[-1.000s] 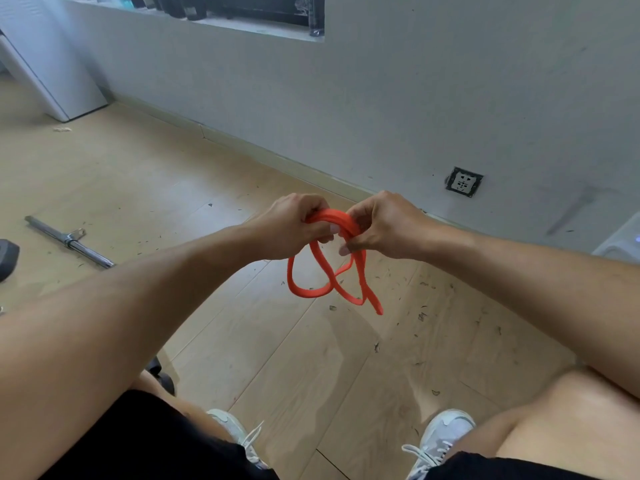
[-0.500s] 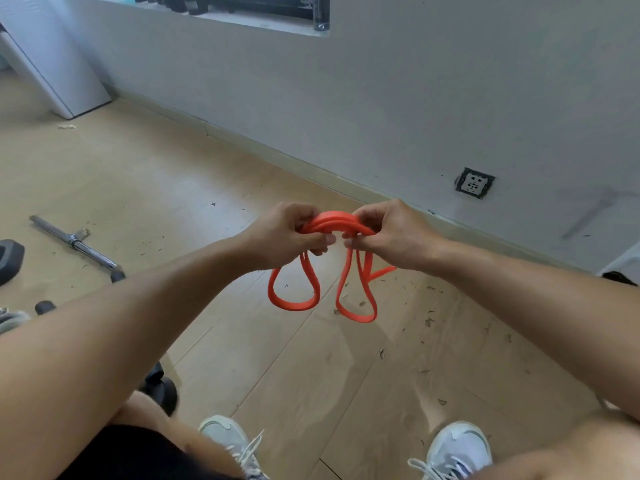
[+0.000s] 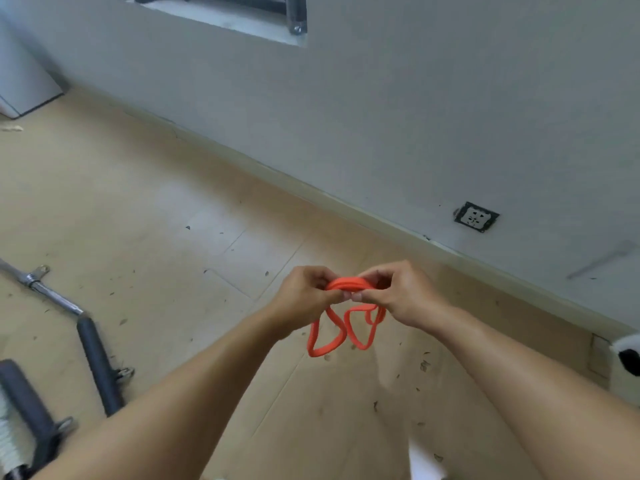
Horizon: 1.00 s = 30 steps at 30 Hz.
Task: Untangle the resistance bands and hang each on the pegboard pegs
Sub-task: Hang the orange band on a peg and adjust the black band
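Note:
An orange resistance band (image 3: pixel 332 341) hangs in several loops in front of me, above the wooden floor. My left hand (image 3: pixel 304 296) pinches the bunched top of the band from the left. My right hand (image 3: pixel 401 296) pinches the same bunch from the right, thumbs nearly touching. The strands arch between my hands and two loops dangle below. No pegboard or pegs are in view.
A metal bar with dark foam grips (image 3: pixel 93 355) lies on the floor at the left. A grey wall with a socket (image 3: pixel 476 217) runs across the back. A white object (image 3: pixel 627 365) sits at the right edge. Small debris dots the floor.
My view has tilted up, so my legs and shoes have dropped out of frame. The band's loops have shifted and hang more bunched below my hands, which stay close together.

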{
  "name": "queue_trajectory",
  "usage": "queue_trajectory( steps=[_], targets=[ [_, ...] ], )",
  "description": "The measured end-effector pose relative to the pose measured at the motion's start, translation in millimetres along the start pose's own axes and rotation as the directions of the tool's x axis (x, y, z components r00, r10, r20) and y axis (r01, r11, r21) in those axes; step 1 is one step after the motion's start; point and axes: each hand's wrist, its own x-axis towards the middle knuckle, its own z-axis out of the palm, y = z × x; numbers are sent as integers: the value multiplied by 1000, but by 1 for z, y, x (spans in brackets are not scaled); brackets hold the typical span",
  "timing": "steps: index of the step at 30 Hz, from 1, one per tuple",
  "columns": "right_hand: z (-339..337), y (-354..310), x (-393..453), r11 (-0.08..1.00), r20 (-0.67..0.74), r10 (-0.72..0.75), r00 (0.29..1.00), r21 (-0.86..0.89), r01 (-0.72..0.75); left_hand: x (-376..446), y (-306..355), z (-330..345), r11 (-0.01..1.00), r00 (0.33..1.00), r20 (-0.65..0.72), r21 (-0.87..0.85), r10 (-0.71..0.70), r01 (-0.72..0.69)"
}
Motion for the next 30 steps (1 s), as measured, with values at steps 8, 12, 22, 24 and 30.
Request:
queue_trajectory(
  steps=[8, 12, 22, 24, 30],
  targets=[
    [-162, -148, -79, 997, -37, 17, 999, -77, -20, -60, 204, -84, 999, 983, 183, -32, 7, -2],
    [-257, -250, -126, 999, -51, 20, 998, -49, -22, -99, 324, -139, 992, 988, 98, 33, 118, -122],
    [-451, -435, -210, 1000, 17, -18, 1000, 20, 17, -164, 561, -240, 924, 929, 85, 107, 360, -368],
    [-473, -447, -220, 1000, 60, -22, 998, -3, 22, -168, 588, -241, 896, 907, 70, 139, 415, -421],
    [-520, -465, -239, 999, 12, -42, 999, -26, 42, -172, 643, -236, 860, 868, 1, 129, 497, -493]
  ],
)
